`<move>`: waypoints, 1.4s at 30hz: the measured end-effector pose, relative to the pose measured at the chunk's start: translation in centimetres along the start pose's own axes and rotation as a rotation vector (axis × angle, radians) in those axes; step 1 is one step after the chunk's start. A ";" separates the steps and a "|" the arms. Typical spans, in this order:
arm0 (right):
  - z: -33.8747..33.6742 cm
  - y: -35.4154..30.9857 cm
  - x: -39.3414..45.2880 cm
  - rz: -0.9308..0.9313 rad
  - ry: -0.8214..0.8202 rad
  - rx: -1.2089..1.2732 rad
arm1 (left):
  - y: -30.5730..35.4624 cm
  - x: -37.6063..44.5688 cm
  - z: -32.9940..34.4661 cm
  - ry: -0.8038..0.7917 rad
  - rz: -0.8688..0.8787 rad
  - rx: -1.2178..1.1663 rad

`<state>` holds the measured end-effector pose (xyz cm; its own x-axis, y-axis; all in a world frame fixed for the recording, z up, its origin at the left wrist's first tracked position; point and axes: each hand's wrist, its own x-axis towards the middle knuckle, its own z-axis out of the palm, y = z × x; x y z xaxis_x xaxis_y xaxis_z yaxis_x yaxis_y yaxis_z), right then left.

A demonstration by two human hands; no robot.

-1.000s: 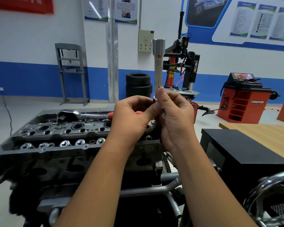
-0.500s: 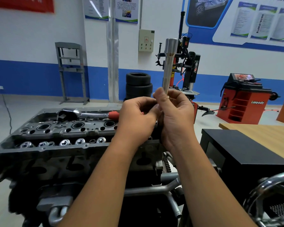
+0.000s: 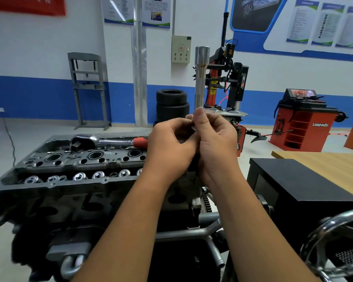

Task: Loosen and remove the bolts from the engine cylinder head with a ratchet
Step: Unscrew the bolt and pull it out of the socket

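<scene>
A long silver socket extension (image 3: 200,78) stands upright above the engine, its lower end hidden between my hands. My right hand (image 3: 216,143) grips its lower shaft, thumb raised along it. My left hand (image 3: 171,147) pinches a small silver ring or bolt part at the tool's bottom end, which is mostly hidden. The dark cylinder head (image 3: 73,165) lies below and to the left, with open bores and shiny valve caps. A chrome ratchet (image 3: 102,140) with a red grip rests on its far edge, apart from both hands.
A black box (image 3: 302,186) and wooden table (image 3: 322,165) stand to the right. A chrome hand wheel (image 3: 334,247) is at the lower right. Stacked tyres (image 3: 171,104), a tyre changer (image 3: 230,82) and a red wheel balancer (image 3: 302,121) stand behind.
The extension tilted to the right half a second ago and now stands upright again. My hands have stayed together at its lower end, fingers shifting slightly.
</scene>
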<state>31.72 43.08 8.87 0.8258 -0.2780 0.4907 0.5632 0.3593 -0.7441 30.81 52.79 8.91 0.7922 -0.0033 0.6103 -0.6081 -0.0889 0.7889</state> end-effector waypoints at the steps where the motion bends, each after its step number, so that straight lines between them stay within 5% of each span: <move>1: 0.0 0.0 0.0 0.007 0.003 -0.005 | 0.1 0.0 0.0 -0.033 -0.003 -0.031; 10: -0.1 -0.1 0.1 0.031 0.005 0.042 | 0.3 -0.1 0.1 0.006 -0.006 -0.004; 15: -0.2 0.0 0.0 0.035 -0.024 -0.011 | 0.4 -0.3 0.1 -0.115 0.010 0.032; 21: -0.1 -0.3 -0.1 0.004 -0.001 0.019 | 0.4 -0.3 0.1 0.036 -0.033 0.005; 27: 0.1 -0.1 0.0 0.048 0.004 0.052 | 0.9 -0.4 0.1 -0.105 -0.034 -0.059; 32: 0.0 0.0 0.1 0.010 0.009 0.023 | 0.7 -0.5 0.1 0.014 -0.031 0.034; 38: 0.0 -0.1 0.1 0.082 -0.037 0.083 | 1.1 -0.7 -0.1 -0.088 -0.036 -0.099; 42: 0.0 -0.3 0.0 0.062 -0.037 0.109 | 1.2 -0.7 -0.2 -0.017 -0.004 -0.062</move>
<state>31.53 43.02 9.06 0.8583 -0.2197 0.4637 0.5097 0.4699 -0.7207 29.53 52.87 9.40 0.7949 -0.0200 0.6064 -0.6067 -0.0269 0.7945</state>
